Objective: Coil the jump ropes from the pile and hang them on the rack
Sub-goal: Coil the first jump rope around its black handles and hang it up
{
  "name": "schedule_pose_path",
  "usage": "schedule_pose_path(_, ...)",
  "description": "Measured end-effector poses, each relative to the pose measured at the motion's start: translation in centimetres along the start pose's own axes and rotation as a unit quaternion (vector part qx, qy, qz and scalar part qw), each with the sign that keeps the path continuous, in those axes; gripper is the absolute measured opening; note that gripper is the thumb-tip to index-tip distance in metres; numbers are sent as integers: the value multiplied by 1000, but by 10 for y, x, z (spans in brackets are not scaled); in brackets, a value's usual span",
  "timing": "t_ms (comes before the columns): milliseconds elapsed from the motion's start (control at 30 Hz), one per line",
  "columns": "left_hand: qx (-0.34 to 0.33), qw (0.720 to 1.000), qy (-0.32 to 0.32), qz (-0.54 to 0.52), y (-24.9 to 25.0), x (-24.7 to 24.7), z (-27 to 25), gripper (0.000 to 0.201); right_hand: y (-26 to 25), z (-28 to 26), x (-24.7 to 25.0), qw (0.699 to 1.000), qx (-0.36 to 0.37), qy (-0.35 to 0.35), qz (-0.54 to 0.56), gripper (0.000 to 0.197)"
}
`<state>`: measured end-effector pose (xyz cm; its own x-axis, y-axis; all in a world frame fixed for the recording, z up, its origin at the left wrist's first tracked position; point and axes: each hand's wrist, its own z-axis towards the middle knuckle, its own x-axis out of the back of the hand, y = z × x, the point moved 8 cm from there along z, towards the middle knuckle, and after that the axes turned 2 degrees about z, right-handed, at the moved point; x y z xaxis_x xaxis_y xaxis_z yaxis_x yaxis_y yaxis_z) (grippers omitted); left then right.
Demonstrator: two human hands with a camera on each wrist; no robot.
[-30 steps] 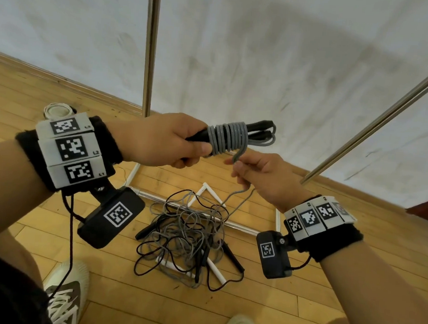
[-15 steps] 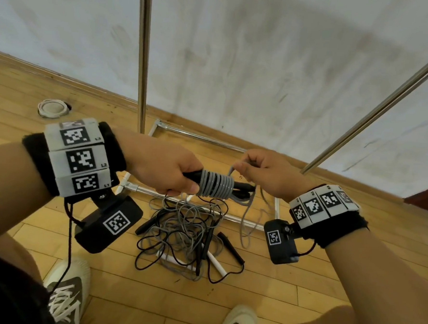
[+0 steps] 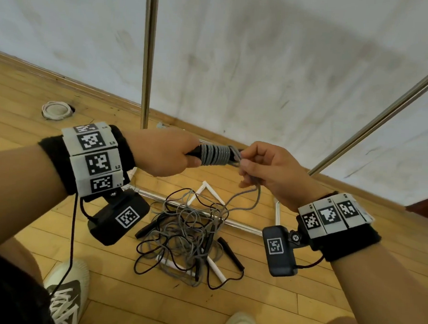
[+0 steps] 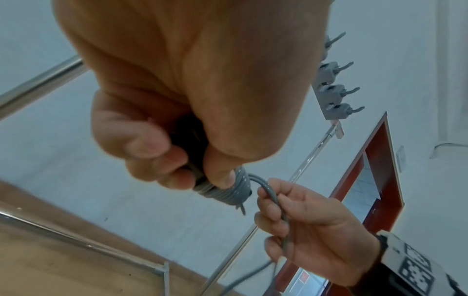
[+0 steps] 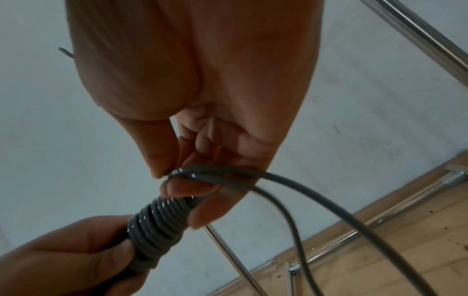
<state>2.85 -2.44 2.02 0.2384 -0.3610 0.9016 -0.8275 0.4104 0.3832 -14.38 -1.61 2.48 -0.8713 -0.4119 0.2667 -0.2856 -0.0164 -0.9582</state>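
Observation:
My left hand (image 3: 173,157) grips the black handles of a grey jump rope (image 3: 214,155), whose cord is wound in tight turns around them. Just right of the coil, my right hand (image 3: 255,168) pinches the loose doubled cord (image 5: 228,176); the slack hangs down toward the floor. In the left wrist view the coil (image 4: 229,190) sits below my left thumb, and the cord (image 4: 274,202) runs through my right fingers. A tangled pile of grey and black ropes (image 3: 188,238) with black and white handles lies on the wood floor below my hands.
The rack's chrome upright (image 3: 148,55) stands behind my left hand, a slanted chrome bar (image 3: 383,117) at the right, its base bars on the floor. Grey hooks (image 4: 334,90) show in the left wrist view. My shoes (image 3: 66,290) are near the pile. A white ring (image 3: 56,109) lies far left.
My right hand has carried the loose cord around the handles, from below the coil to its right end. Both hands dropped, then rose slightly.

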Motion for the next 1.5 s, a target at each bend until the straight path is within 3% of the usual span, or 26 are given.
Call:
schedule_pose_path(100,0,997,48,-55,-3,15,-1,20,-4,-2,-5,999,11,0,41,17)
schedule_pose_path(267,7,982,89,-168,-5,27,-5,17,-5,-1,-10,999,23,17,-22,15)
schedule_pose_path(500,-30,972,45,-229,4,28,-18,13,3,3,-10,999,38,-4,-29,31)
schedule_pose_path(600,-39,970,17,-239,8,26,-23,13,9,3,-9,999,30,-19,-34,27)
schedule_pose_path(667,-50,969,-1,-243,12,24,-27,11,12,3,-5,997,23,-7,-77,21)
schedule_pose_path(767,-83,962,-40,-258,21,22,-34,24,20,3,2,982,-3,-5,-191,44)
schedule_pose_path(833,-88,962,-70,-248,24,18,-38,34,21,2,1,976,0,-14,-218,39)
schedule_pose_path(967,-79,963,-127,-226,26,4,-39,15,24,2,2,974,-7,-34,-224,12)
schedule_pose_path(1033,-81,965,-146,-203,28,-3,-37,16,23,3,1,972,7,-50,-231,23)
schedule_pose_path(1100,-81,966,-160,-187,29,-10,-36,17,23,6,4,955,8,-40,-295,12)
schedule_pose_path(1200,-72,965,-184,-174,29,-22,-33,15,27,7,12,948,0,-10,-317,43)
schedule_pose_path(1367,-44,982,-165,-78,20,-34,-23,16,23,7,26,956,16,42,-289,35)
schedule_pose_path(1500,-7,991,-127,-53,8,-32,-12,16,15,8,25,985,12,64,-159,25)
